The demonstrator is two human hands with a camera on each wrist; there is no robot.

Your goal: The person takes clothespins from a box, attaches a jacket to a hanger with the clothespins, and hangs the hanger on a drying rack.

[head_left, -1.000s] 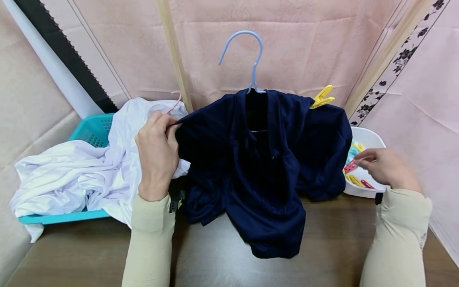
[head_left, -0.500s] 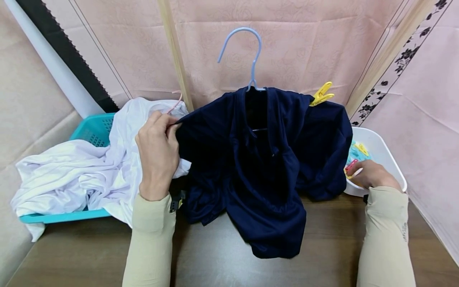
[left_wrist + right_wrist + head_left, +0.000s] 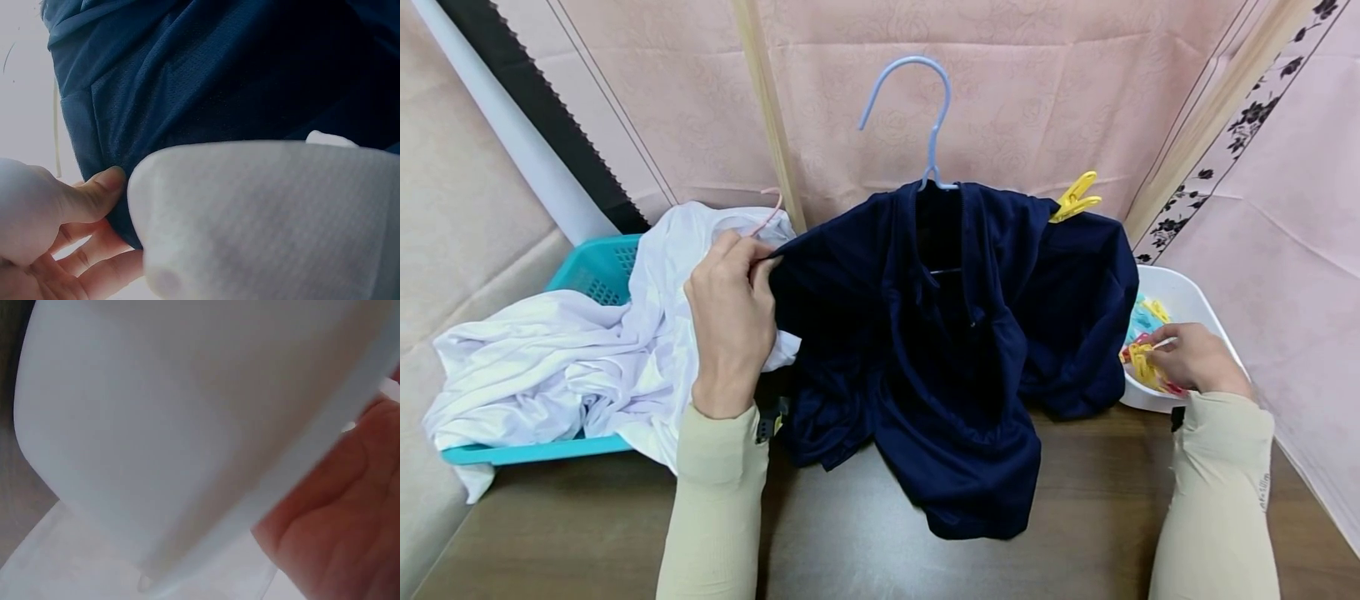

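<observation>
A navy shirt (image 3: 955,467) with an open collar hangs on a blue hanger (image 3: 937,125). My left hand (image 3: 730,325) pinches the shirt's left-side sleeve edge between thumb and fingers; the left wrist view shows the thumb (image 3: 106,184) against the navy cloth. A yellow clothespin (image 3: 1075,200) is clipped on the opposite shoulder. At the right, my right hand (image 3: 1198,358) is over a white bin (image 3: 1195,296) and pinches another yellow clothespin (image 3: 1141,364). In the right wrist view the bin's outer wall (image 3: 137,437) hides the fingertips.
A teal basket (image 3: 542,451) heaped with white clothing (image 3: 550,367) stands at the left. A pink hanger hook (image 3: 771,212) sticks out of the white cloth. Pink, yellow and light blue clothespins lie in the bin. Wooden poles (image 3: 767,117) rise behind the table (image 3: 865,550).
My right hand dipped further into the bin among the clothespins, then rose slightly with a yellow one at its fingertips. The left hand keeps its pinch on the sleeve edge.
</observation>
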